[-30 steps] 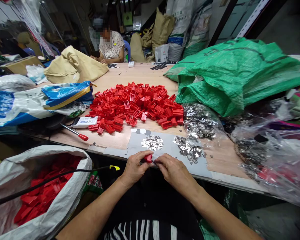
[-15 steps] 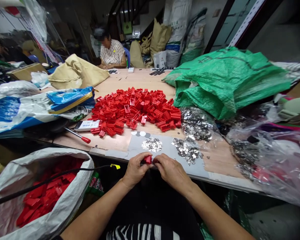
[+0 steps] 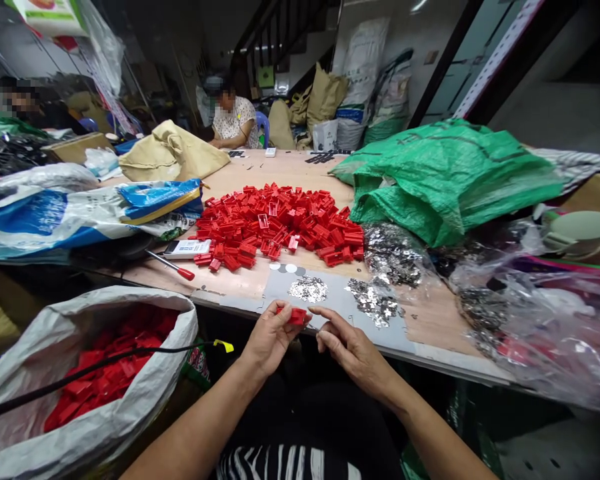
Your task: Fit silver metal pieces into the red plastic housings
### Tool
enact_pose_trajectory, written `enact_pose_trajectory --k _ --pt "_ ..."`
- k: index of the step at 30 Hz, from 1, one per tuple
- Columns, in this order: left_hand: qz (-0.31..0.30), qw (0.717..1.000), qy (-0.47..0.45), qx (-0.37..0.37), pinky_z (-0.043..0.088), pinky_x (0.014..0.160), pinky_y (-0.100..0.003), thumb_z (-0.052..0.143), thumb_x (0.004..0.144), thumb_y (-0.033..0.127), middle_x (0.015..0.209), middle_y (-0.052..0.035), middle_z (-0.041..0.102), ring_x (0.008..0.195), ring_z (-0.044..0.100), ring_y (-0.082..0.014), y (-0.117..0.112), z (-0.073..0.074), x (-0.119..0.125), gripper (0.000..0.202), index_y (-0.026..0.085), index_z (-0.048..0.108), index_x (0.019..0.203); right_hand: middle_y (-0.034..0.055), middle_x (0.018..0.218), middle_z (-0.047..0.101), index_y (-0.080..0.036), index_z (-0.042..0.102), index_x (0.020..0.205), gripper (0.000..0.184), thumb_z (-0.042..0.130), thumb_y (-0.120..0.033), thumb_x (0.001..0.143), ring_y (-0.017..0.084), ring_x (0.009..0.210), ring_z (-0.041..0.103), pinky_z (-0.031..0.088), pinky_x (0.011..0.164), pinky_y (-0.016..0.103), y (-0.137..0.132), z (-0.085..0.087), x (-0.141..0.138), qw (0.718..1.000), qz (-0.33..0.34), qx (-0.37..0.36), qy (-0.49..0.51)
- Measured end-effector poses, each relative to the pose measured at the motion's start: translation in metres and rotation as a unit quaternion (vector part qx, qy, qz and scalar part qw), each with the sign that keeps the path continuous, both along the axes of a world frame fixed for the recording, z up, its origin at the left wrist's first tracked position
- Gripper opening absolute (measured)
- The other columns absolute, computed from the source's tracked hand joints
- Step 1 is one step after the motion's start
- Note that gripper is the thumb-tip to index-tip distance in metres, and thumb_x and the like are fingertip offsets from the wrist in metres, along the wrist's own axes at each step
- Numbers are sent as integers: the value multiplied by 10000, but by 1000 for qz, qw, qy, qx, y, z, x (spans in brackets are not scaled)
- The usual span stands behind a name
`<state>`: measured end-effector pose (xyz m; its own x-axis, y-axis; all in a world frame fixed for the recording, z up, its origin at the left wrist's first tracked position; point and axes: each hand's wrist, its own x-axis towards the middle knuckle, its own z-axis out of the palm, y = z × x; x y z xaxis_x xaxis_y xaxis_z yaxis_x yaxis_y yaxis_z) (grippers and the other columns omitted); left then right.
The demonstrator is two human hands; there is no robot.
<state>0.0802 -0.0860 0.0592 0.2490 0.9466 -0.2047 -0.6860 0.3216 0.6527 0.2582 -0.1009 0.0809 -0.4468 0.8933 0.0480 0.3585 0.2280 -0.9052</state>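
My left hand (image 3: pixel 270 337) is closed round a small red plastic piece (image 3: pixel 296 315) at the near table edge. My right hand (image 3: pixel 347 347) sits just right of it, fingers loosely stretched toward the piece and no longer touching it; nothing shows in it. Right behind my hands lie two small heaps of shiny metal bits (image 3: pixel 307 289) on a grey sheet (image 3: pixel 330 300). A big pile of red plastic pieces (image 3: pixel 280 223) covers the middle of the table.
An open white sack (image 3: pixel 85 373) holding red pieces stands at my lower left, with a black cable across it. A red-handled screwdriver (image 3: pixel 173 265), a green sack (image 3: pixel 445 173), clear bags of metal parts (image 3: pixel 530 313) and blue-white bags (image 3: pixel 80 213) crowd the table. Another person (image 3: pixel 233 120) sits at the far end.
My right hand has drawn back from the red piece and its fingers have opened. The left hand keeps the piece. The view has tilted up slightly.
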Motion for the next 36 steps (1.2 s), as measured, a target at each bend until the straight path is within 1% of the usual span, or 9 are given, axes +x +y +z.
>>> enact_pose_trajectory --k 3,8,15,19,22,24,28,31,36 --pt "-29 996 -72 -50 484 867 -311 706 773 270 813 -38 697 861 681 -183 -6 3 -2 179 149 575 782 -24 682 553 -205 404 1371 418 401 -344 978 145 655 533 427 683 263 -2 6 -7 1000 2 19 -10" --pt "-37 989 -105 -99 504 875 -314 648 824 239 849 -69 707 830 681 -168 -15 5 -4 129 118 619 861 -25 647 544 -208 471 1335 400 408 -369 975 145 615 532 425 627 251 -3 12 -13 999 20 34 -29" --pt "-33 985 -148 -87 456 999 -413 640 828 210 861 -100 727 871 701 -222 -22 6 -3 112 99 632 847 3 621 548 -192 653 1093 387 388 -446 972 146 571 519 444 575 245 1 16 -15 997 -25 78 -5" --pt "-27 982 -155 -103 497 934 -376 590 868 211 848 -95 727 829 703 -200 -22 7 -6 125 95 634 860 -10 674 579 -213 553 1245 356 412 -400 977 129 571 515 436 567 226 -1 21 -15 998 30 47 -41" --pt "-26 982 -156 -104 519 877 -342 553 893 216 863 -101 724 840 698 -192 -22 9 -9 147 94 634 877 -16 689 595 -228 479 1313 368 427 -365 976 138 604 548 444 587 227 -3 25 -18 995 43 51 -68" --pt "-23 981 -160 -108 515 890 -344 553 894 223 868 -101 725 846 698 -192 -22 10 -10 153 96 634 877 0 750 628 -234 487 1304 353 429 -352 976 151 665 584 463 642 242 -2 26 -21 995 42 63 -72" --pt "-15 977 -177 -119 464 991 -417 592 865 202 851 -108 731 840 707 -215 -24 12 -11 126 88 638 837 37 880 654 -218 601 1171 302 419 -362 978 177 785 613 476 756 271 3 27 -25 994 22 94 -48" --pt "-13 975 -182 -131 448 1010 -431 586 867 194 842 -121 732 829 710 -222 -24 13 -13 136 75 643 830 34 843 651 -206 616 1155 323 406 -382 984 168 738 604 482 719 261 6 30 -25 995 34 79 -44" --pt "2 975 -178 -136 498 933 -382 517 909 197 866 -141 728 862 702 -222 -21 17 -18 192 52 643 889 -4 700 600 -213 487 1317 378 428 -377 982 152 644 571 471 648 246 6 35 -29 993 73 62 -68"
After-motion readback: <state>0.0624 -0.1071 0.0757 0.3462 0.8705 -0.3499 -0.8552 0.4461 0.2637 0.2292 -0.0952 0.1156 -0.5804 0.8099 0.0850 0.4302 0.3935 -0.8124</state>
